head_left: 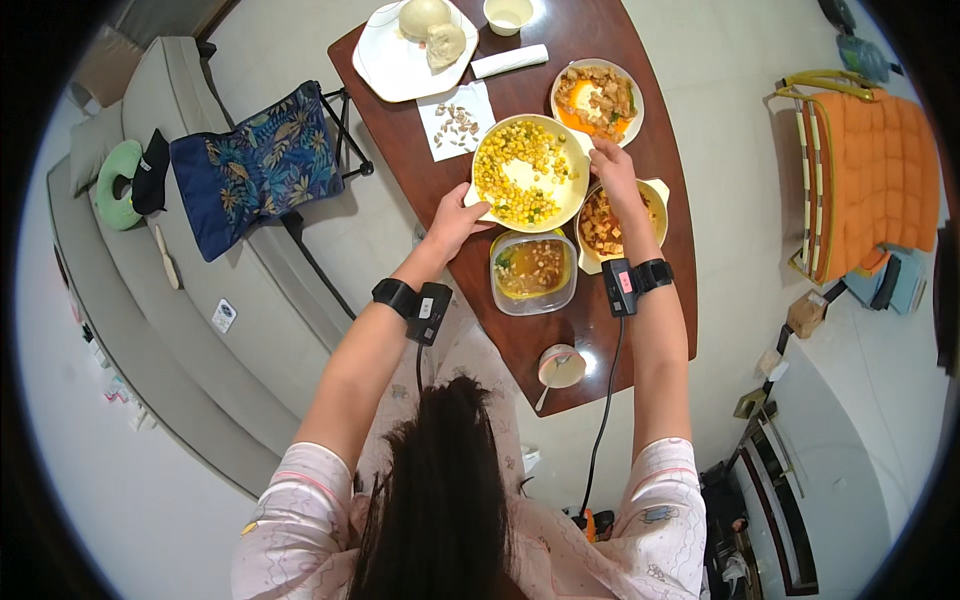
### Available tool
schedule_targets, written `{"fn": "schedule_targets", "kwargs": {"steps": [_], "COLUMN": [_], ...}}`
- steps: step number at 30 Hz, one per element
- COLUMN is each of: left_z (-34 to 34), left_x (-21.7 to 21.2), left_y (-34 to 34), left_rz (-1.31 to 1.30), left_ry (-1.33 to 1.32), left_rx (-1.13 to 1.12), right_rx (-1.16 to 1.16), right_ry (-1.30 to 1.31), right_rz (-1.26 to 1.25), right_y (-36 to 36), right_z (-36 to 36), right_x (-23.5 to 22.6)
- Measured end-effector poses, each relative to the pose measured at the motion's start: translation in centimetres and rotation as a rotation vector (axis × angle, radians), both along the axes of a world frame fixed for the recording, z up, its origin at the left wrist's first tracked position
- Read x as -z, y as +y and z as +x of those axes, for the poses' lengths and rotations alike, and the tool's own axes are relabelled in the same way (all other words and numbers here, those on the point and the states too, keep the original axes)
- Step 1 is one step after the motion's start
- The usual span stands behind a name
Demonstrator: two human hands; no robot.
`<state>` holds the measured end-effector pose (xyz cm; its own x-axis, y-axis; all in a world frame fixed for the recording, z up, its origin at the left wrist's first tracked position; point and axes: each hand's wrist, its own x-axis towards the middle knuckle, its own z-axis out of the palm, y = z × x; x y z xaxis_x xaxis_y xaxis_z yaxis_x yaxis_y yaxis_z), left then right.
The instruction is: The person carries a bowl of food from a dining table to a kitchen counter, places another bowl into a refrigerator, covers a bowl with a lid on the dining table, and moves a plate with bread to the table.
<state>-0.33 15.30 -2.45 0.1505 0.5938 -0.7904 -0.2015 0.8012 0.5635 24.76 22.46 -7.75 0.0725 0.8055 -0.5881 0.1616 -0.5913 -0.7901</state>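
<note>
A round pale-yellow two-handled dish (518, 178) of corn kernels with bits of green is between my hands over the dark wooden table. My left hand (457, 217) grips its lower-left handle, the thumb on the rim. My right hand (614, 168) has hold of the opposite handle at the upper right. Under my right forearm is a similar dish (652, 190) of diced food in reddish sauce, partly covered by the arm. A clear plastic container (534, 306) of brownish soup stands just below the corn dish.
Farther back are a white plate (385, 72) with buns, a paper cup (508, 14), a white roll (510, 61), a napkin (444, 148) with small shells or scraps, and a plate (637, 122) of meat. A small bowl (562, 368) with a spoon is near the table's front edge.
</note>
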Motion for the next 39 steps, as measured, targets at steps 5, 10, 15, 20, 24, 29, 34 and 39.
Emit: {"fn": "schedule_targets", "kwargs": {"steps": [5,10,15,20,24,29,34,39], "left_z": [-1.0,-1.5,-2.3,-2.5,-2.2,-2.4,-2.9,-2.9], "left_x": [-2.2,-4.3,-5.8,-8.1,-9.3,-10.1,-6.9,-7.2], "left_y": [-1.3,-1.6,-3.7,-6.9,-6.6,-9.9,-9.9,-8.3], "left_rz": [0.055,0.078,0.138,0.301,0.421,0.48,0.565,0.389], "left_ry": [0.079,0.076,0.164,0.232,0.305,0.281,0.282,0.16], "left_rx": [-0.01,-0.064,0.063,0.207,0.311,0.342,0.342,0.325], "right_rx": [0.093,0.257,0.221,0.509,0.703,0.803,0.845,0.777], "right_ry": [0.105,0.204,0.126,0.511,0.618,0.632,0.634,0.634], "right_rz": [0.02,0.057,0.12,-0.002,0.085,0.192,0.168,0.226], "right_y": [-1.5,-2.7,-5.9,-12.9,-15.5,-18.0,-17.0,-17.0], "right_z": [-1.4,-2.1,-1.4,-2.3,-3.4,-3.9,-4.1,-4.0], "right_x": [-4.1,-7.9,-9.0,-10.3,-10.6,-12.4,-11.5,-9.2]}}
